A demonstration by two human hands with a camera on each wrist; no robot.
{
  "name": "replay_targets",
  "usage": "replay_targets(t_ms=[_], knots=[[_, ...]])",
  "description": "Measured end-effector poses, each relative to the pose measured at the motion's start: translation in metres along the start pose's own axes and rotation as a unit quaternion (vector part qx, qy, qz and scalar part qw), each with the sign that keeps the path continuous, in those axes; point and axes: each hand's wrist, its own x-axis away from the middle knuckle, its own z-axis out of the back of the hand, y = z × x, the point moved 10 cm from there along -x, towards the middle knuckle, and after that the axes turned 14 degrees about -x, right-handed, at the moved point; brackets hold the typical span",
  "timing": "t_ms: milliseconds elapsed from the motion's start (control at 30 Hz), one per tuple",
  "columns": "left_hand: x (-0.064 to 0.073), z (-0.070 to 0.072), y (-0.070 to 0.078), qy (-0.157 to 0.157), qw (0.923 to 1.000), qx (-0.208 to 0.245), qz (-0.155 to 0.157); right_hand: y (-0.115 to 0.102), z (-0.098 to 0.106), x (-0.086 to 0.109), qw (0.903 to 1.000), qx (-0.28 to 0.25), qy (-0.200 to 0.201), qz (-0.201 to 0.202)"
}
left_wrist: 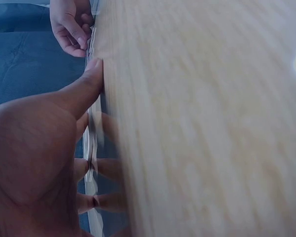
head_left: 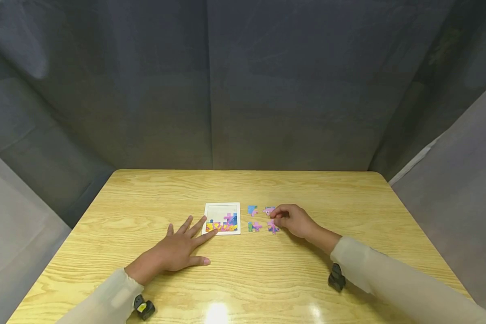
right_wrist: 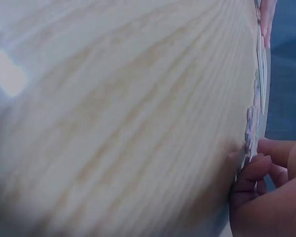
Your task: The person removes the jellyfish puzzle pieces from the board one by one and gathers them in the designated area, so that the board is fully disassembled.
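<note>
A white-framed jigsaw tray lies on the table, its lower rows and part of its right side filled with colourful pieces. My left hand is spread palm down, with fingertips on the tray's left and lower edge. In the left wrist view its thumb is stretched out along the tabletop. Beside the tray lie loose puzzle pieces: a blue-and-pink one, a green-and-pink one, a pink one with an eye and a purple-pink one. My right hand bends its fingertips down at the two right-hand pieces, partly covering them; I cannot tell whether it pinches one.
The wooden table has rounded far corners. A dark grey curtain hangs behind it, with lighter cloth at the sides. Small black devices are strapped at both wrists.
</note>
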Motion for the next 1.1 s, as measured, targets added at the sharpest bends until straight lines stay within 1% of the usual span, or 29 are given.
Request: replay_targets(t_ms=[200,467,600,733,1100], knots=[[0.0,0.001,0.0,0.002,1.0,0.0,-0.001,-0.009,-0.001,-0.002,1.0,-0.003,0.001,0.002],[0.0,-0.001,-0.001,0.001,1.0,0.001,-0.001,-0.02,-0.011,-0.007,0.9988,-0.049,-0.002,-0.007],[0.0,-0.001,-0.001,0.001,1.0,0.002,-0.002,-0.024,-0.017,-0.01,0.9988,-0.048,-0.007,-0.005],[-0.001,-0.002,-0.002,-0.001,1.0,-0.003,-0.001,-0.027,-0.021,-0.013,0.9995,-0.03,-0.009,0.0],[-0.001,-0.001,-0.001,0.001,1.0,-0.001,0.0,-0.036,-0.039,-0.02,0.9991,-0.032,-0.029,0.001]])
